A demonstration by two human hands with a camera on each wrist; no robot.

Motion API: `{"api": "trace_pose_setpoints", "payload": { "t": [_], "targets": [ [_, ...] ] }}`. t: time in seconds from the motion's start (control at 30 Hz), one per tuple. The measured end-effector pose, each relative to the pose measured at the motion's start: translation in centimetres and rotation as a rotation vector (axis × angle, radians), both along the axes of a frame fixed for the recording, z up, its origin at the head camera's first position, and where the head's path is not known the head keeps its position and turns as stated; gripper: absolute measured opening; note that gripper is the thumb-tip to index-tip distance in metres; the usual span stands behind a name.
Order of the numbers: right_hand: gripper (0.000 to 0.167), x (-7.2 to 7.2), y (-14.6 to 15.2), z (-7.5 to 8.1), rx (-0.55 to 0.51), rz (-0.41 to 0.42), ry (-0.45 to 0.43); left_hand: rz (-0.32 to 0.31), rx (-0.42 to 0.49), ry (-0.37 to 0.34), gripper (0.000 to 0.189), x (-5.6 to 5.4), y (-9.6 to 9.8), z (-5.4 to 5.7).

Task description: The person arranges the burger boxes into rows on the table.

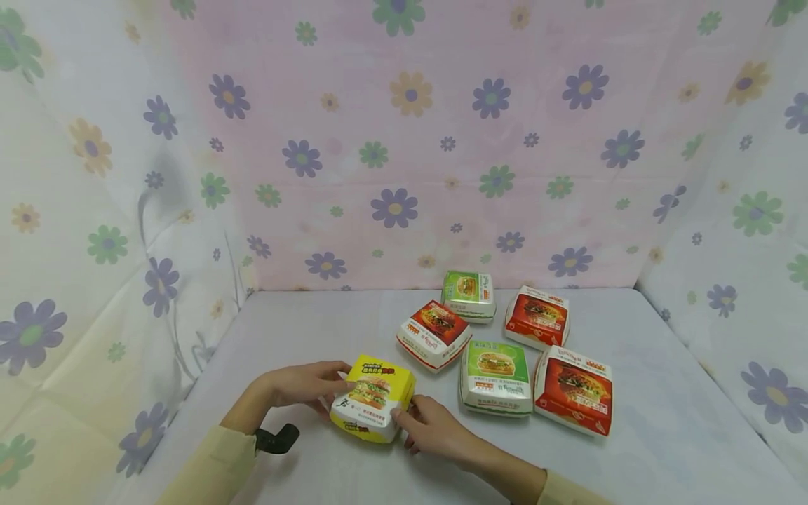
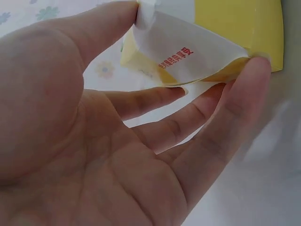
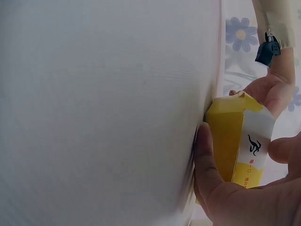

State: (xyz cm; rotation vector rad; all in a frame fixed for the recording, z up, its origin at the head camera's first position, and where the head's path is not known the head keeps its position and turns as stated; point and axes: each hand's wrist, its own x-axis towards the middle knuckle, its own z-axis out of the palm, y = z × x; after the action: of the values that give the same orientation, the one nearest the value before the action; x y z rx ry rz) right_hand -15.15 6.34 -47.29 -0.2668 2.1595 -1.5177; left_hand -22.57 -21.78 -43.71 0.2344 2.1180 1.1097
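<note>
A yellow and white burger box (image 1: 372, 398), printed with a burger picture, is between my two hands near the front of the table. My left hand (image 1: 311, 387) grips its left side; in the left wrist view the thumb is at the top edge and the fingers (image 2: 207, 141) reach along the lower edge. From the right, my right hand (image 1: 438, 429) holds the opposite side, its thumb on the upper edge. The right wrist view shows the box (image 3: 228, 141) between that thumb and the fingers (image 3: 204, 155), which lie close to the tabletop.
Right of my hands stand two green burger boxes (image 1: 496, 377) (image 1: 468, 296) and three red ones (image 1: 435, 333) (image 1: 538, 317) (image 1: 574, 390). White table (image 1: 315, 322) lies beneath. Flowered cloth (image 1: 410, 154) hangs behind and at both sides. A dark wrist device (image 1: 278, 439) sits by my left sleeve.
</note>
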Motion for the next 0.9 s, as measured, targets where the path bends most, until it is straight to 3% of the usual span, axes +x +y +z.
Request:
{"api": "trace_pose_setpoints", "payload": {
  "t": [0.2, 0.43, 0.9],
  "targets": [
    [0.054, -0.8, 0.4, 0.0, 0.028, 0.030, 0.016, 0.013, 0.017, 0.013, 0.061, 1.1, 0.3, -0.5],
    [0.055, -1.7, 1.0, 0.0, -0.001, 0.042, 0.024, 0.025, 0.109, -0.003, 0.056, 2.4, 0.4, -0.8],
    [0.054, -1.8, 1.2, 0.3, 0.008, 0.046, 0.028, 0.031, 0.144, -0.001, 0.057, 2.7, 0.6, -0.8]
  ]
}}
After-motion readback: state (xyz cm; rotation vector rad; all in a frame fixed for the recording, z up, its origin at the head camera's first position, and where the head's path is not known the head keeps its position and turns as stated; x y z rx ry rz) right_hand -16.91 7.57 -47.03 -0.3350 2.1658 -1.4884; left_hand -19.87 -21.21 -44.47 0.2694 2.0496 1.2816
